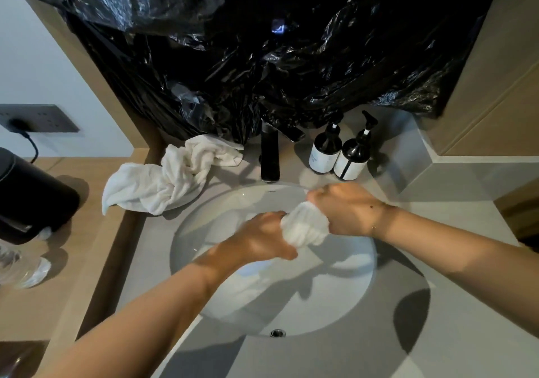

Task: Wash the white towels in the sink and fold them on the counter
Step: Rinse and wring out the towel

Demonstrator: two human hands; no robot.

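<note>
Both hands hold one white towel (304, 227) over the sink (364, 296), bunched into a short thick roll. Its long axis runs from lower left to upper right, from the left hand (264, 239) to the right hand (347, 210), so each hand has one end and neither is nearer than the other. The left hand's fingers are curled round the lower-left end; the right hand's fingers are curled round the upper-right end, knuckles toward the tap (269, 156). The hands sit close together, with only a short bulge of cloth showing between them. This looks like wringing, and the twist would turn about that same slanted axis, the hands rotating opposite ways. Whether water is running cannot be told; none shows at the tap.

A second towel (163, 178) lies crumpled on the bench (455, 334) at the far left rim of the sink, just left of the tap, one corner hanging over the bench's left edge. It lies up and left of the left hand, nearer that hand than the right. Two pump bottles (338, 151) stand right of the tap at the bench's far edge.
</note>
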